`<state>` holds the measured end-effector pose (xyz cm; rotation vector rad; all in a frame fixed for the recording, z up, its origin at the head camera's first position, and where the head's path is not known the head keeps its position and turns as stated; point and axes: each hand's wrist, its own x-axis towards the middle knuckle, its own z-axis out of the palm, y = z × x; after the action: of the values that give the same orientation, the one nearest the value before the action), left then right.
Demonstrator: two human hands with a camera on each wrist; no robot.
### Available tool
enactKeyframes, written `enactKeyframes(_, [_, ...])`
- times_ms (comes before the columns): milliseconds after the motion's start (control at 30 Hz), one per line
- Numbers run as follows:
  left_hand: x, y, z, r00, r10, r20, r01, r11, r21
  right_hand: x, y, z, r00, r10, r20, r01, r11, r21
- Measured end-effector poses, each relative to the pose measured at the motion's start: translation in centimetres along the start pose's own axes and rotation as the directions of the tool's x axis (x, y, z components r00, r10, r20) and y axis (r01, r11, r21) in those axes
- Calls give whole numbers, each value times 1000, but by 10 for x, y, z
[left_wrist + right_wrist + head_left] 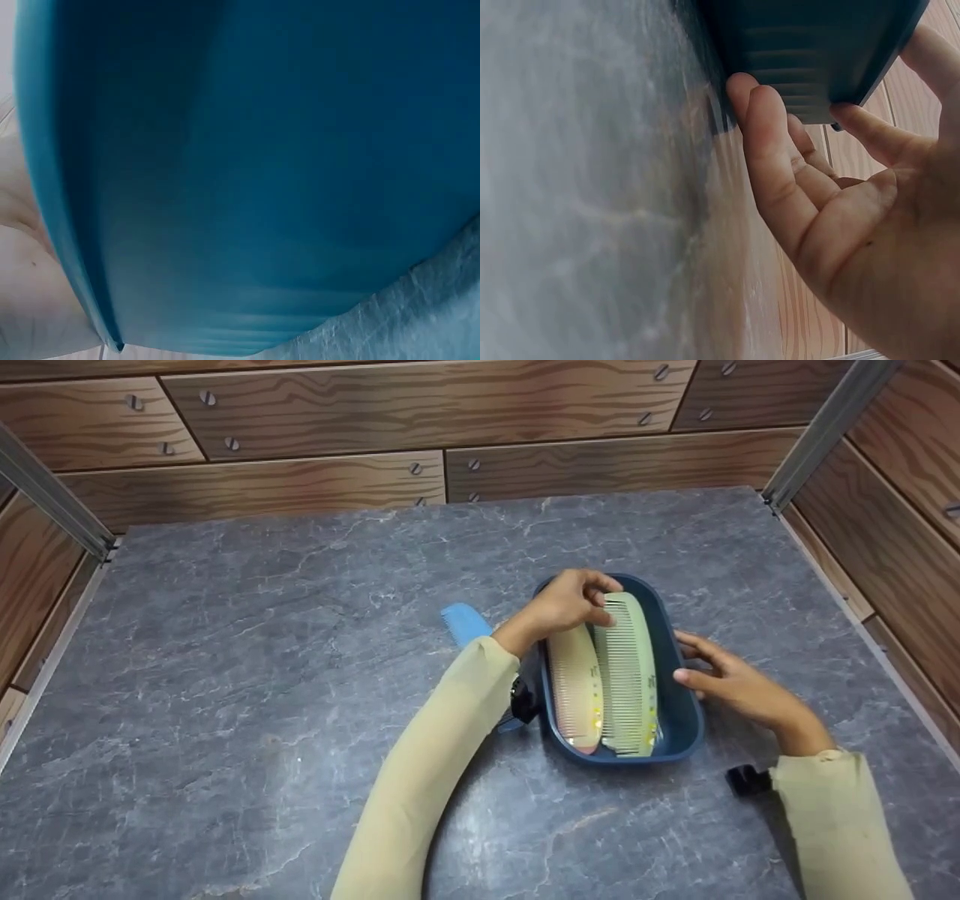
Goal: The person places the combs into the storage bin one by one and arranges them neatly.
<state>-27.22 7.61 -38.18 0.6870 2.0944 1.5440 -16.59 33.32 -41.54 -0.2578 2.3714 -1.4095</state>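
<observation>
A dark blue plastic tub stands right of centre in the head view. Inside lie a pale green comb and a pinkish-cream comb, side by side with their teeth to the left. My left hand reaches over the tub's left rim and pinches the far end of the green comb between thumb and fingers. At the tub's right side is my right hand, its thumb at the rim and its loosely bent fingers against the outer wall. The left wrist view is mostly filled by the tub's outer wall.
A light blue comb lies on the grey marbled table left of the tub, partly hidden behind the left forearm. Wood-patterned panels and metal posts border the table.
</observation>
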Motion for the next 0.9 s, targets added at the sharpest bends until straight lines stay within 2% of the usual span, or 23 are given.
enactKeyframes(167, [-1,1,-3,1000,-8,-24,7,999,-40,0,0,1,1000,15,-9,-16,1000,-18])
enactKeyframes(367, [-8,2,-9,998,14,-54,-18,997,-76,-1,0,1,1000,11,-18,-12,999,-40])
enactKeyframes(600, [-17,2,-28,993,23,-116,-31,997,-70,-1,-1,0,1000,14,-21,-15,998,-55])
enactKeyframes(900, [-30,-5,-51,989,6,-150,-21,995,-100,-2,0,0,1000,12,-5,-12,1000,-20])
